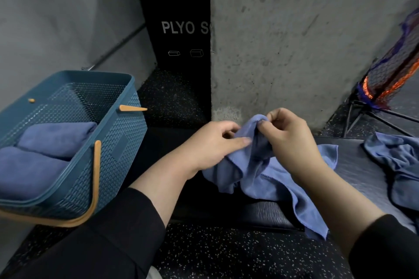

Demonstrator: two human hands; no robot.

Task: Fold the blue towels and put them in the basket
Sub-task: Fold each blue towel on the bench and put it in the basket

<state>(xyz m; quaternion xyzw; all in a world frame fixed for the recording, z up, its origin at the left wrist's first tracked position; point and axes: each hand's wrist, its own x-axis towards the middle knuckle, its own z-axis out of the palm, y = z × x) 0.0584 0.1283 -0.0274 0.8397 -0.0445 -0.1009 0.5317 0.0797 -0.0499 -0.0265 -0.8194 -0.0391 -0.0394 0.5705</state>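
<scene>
Nearest to the camera are the person's two black sleeves, pushed back on the forearms, above a dark speckled floor (226, 253). Just beyond, a black padded bench (260, 213) serves as the working surface, probably because it gives a flat place at a comfortable height.

Over the bench both hands meet on one blue towel (260, 179). The left hand (215, 142) pinches the cloth between thumb and curled fingers, and the right hand (288, 136) grips the same raised part with its fingers closed around the fabric. They hold it close together at the top, most likely to find an edge or a corner so that the cloth can be spread before folding. The towel is not folded yet: it hangs crumpled from the hands, with soft creases and a thin stitched hem, and its lower end falls over the front edge of the bench.

To the right, on the bench, a second blue towel (399, 161) lies in a loose heap, waiting. To the left stands a teal plastic basket (122, 142) with a wooden handle, close enough to reach easily. Inside it two folded towels (45, 152) lie side by side, neat and rounded.

Behind everything rises a concrete wall (294, 41), and a black plyo box (181, 29) stands in the corner.
</scene>
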